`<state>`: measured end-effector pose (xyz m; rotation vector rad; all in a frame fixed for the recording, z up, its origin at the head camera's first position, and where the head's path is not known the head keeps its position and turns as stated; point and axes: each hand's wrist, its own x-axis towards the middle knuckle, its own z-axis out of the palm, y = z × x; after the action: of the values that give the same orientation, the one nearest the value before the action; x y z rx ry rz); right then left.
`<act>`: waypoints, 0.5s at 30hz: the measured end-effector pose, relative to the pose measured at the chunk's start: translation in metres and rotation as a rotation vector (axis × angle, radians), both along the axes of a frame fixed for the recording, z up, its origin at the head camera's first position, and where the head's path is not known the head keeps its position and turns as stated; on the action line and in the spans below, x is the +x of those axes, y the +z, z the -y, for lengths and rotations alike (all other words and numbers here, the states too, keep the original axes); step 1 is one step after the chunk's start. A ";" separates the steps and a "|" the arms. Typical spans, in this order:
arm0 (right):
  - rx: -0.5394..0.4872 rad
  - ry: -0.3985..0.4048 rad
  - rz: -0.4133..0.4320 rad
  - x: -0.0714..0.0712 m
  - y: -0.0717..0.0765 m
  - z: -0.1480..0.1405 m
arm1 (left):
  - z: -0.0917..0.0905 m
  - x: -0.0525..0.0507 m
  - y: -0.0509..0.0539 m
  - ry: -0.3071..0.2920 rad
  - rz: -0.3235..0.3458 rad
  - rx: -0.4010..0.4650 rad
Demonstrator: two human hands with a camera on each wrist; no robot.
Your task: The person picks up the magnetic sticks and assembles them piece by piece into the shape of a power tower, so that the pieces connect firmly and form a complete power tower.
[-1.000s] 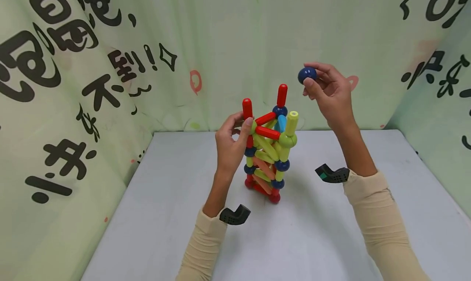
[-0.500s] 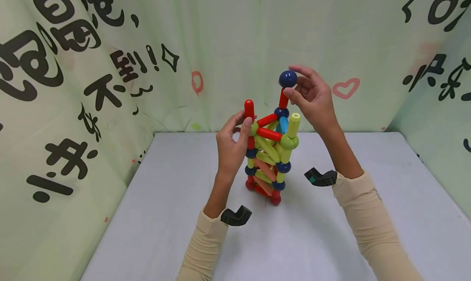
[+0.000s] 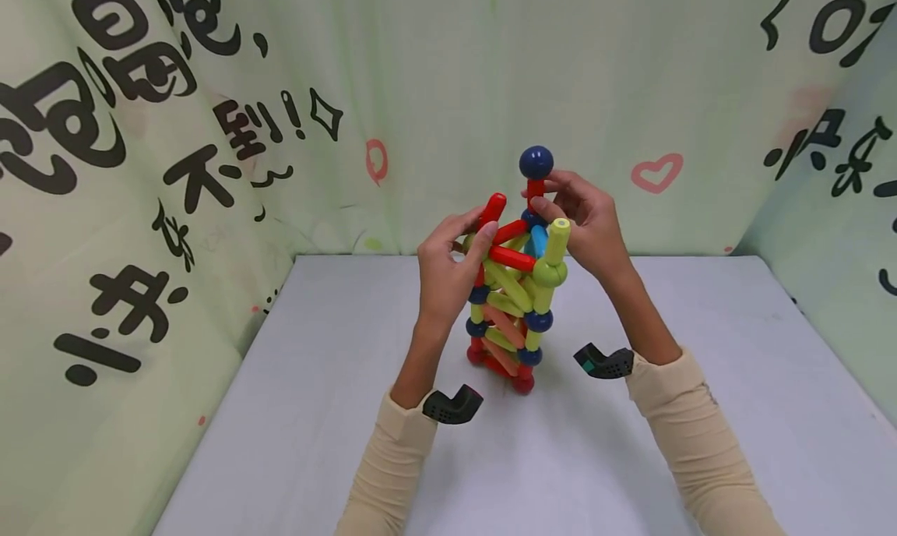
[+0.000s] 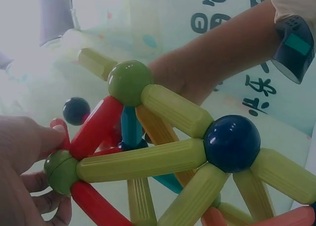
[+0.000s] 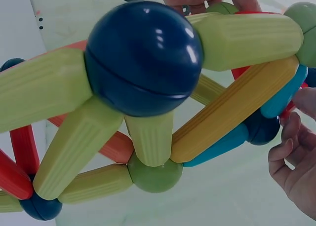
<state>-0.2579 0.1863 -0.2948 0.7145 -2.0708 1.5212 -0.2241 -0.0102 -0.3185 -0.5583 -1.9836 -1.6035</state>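
A tower of coloured magnetic rods and balls (image 3: pixel 510 287) stands upright on the table. At its upper left corner my left hand (image 3: pixel 446 267) pinches a short red rod (image 3: pixel 494 208), which leans right; its curled fingers lie around the green ball (image 4: pixel 61 171) below. My right hand (image 3: pixel 592 223) pinches another red rod (image 3: pixel 536 188) at the back corner, between thumb and fingers. A dark blue ball (image 3: pixel 536 163) sits on top of that rod. A yellow-green rod (image 3: pixel 557 241) points up from the front right corner. In the right wrist view, a near blue ball (image 5: pixel 143 58) hides part of the frame.
The white table (image 3: pixel 336 380) carries the tower near its far edge. A pale green curtain (image 3: pixel 434 92) with black lettering surrounds it at back and sides. Black wrist devices (image 3: pixel 452 404) are on both sleeves.
My right hand has brought the blue ball left onto the back red rod, then slid down to that rod. The red rod at my left hand has gone from upright to leaning right.
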 end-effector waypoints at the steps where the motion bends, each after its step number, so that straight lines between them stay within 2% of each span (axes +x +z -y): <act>1: 0.008 0.012 -0.006 0.001 0.000 0.000 | -0.001 0.000 0.001 0.004 0.005 -0.010; 6: 0.076 0.053 -0.047 0.002 -0.001 -0.001 | -0.002 0.001 0.004 0.015 0.020 -0.045; 10: 0.123 0.016 -0.068 0.006 0.001 -0.002 | -0.003 0.001 0.004 0.020 0.018 -0.058; 12: 0.092 -0.018 -0.079 0.011 0.002 -0.003 | -0.003 0.000 0.004 0.026 0.016 -0.061; 15: -0.014 -0.041 -0.116 0.022 0.000 -0.003 | -0.003 0.000 0.003 0.034 0.009 -0.065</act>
<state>-0.2355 0.1895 -0.2948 0.7324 -1.9754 1.4364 -0.2242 -0.0071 -0.3152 -0.5405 -2.0473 -1.5284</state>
